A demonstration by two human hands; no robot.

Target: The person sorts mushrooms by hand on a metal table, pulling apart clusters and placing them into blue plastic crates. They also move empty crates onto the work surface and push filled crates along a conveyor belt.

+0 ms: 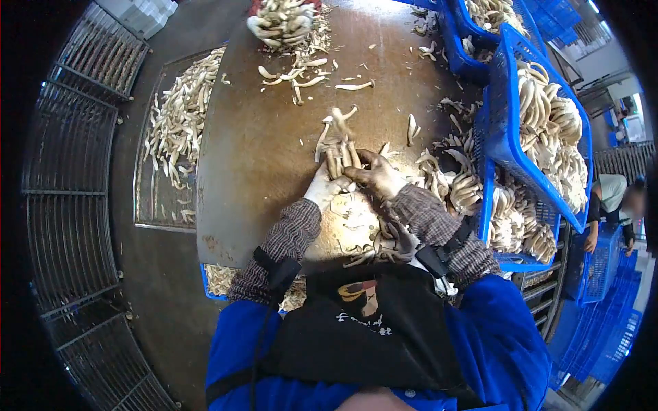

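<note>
Head cam, looking straight down at a brown metal worktable (260,151). Both hands meet in the middle of the frame on one clump of pale mushrooms (339,147). The left hand (327,188), in a whitish glove, is closed around the bottom of the clump. The right hand (378,175), in a dirty dark glove, has its fingers curled over the stems just beside the left one, so both are gripping the same bunch. The clump rests on the table with its tips pointing up-frame.

Loose mushroom bits (301,72) are scattered toward the top of the table, with another pile (281,20) at the top edge. On the right, a tilted blue plastic basket (504,130) is full of mushrooms. Upper left, a tray of trimmed pieces (178,123) sits beside the table. Wire racks (65,226) run down the left side. Another person (606,202) is bent over blue crates at the far right.
</note>
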